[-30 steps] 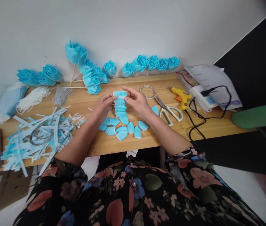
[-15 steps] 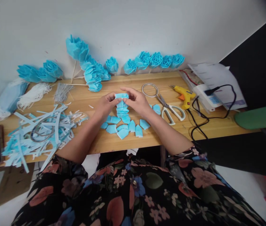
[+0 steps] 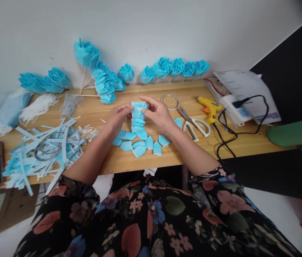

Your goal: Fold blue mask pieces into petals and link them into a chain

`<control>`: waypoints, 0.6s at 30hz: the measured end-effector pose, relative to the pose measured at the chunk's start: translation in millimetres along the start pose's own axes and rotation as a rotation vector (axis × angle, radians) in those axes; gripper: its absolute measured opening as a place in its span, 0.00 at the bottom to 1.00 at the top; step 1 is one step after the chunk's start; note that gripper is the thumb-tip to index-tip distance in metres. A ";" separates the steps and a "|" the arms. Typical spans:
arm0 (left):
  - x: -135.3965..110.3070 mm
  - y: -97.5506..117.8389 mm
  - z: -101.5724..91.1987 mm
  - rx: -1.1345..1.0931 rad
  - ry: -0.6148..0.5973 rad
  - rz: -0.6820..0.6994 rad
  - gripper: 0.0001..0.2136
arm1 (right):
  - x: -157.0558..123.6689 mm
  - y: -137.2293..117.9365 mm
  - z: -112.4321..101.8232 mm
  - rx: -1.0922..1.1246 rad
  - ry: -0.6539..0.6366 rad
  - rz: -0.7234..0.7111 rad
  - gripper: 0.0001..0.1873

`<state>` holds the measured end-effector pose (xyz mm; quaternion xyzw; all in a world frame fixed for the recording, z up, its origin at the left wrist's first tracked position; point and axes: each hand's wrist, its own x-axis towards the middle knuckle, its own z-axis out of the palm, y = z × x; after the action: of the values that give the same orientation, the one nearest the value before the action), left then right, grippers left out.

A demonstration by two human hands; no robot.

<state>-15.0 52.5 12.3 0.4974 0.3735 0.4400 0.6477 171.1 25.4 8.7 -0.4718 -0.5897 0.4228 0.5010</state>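
Note:
Between my hands is a piece of light blue mask fabric (image 3: 139, 105), its upper edge spread flat. My left hand (image 3: 121, 115) pinches it at its left side. On the right side, my right hand (image 3: 156, 112) grips it between thumb and fingers. Directly below, a column of overlapping blue fabric pieces (image 3: 138, 123) runs down toward me; whether it joins the held piece I cannot tell. Several loose blue petal-shaped pieces (image 3: 139, 151) lie on the wooden table (image 3: 119, 162) nearer my body.
Blue fabric flowers (image 3: 163, 67) line the wall. To the left lie cut strips (image 3: 46, 153), white ear loops (image 3: 38, 109), grey wires (image 3: 70, 104) and folded masks (image 3: 11, 110). Scissors (image 3: 194, 123), a tape ring (image 3: 170, 101), a yellow glue gun (image 3: 210, 109) and a power strip (image 3: 236, 107) sit right.
My right hand has shifted slightly right and its thumb has moved away from the left thumb along the fabric. The piece between my hands is spread a little wider.

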 end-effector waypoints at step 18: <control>2.6 -4.2 -1.6 -0.020 0.074 0.025 0.10 | 1.5 5.3 0.6 -0.101 0.061 -0.131 0.28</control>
<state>-14.7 55.0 7.7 0.4789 0.3867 0.4699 0.6327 171.2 27.9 3.8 -0.4696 -0.6242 0.3442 0.5209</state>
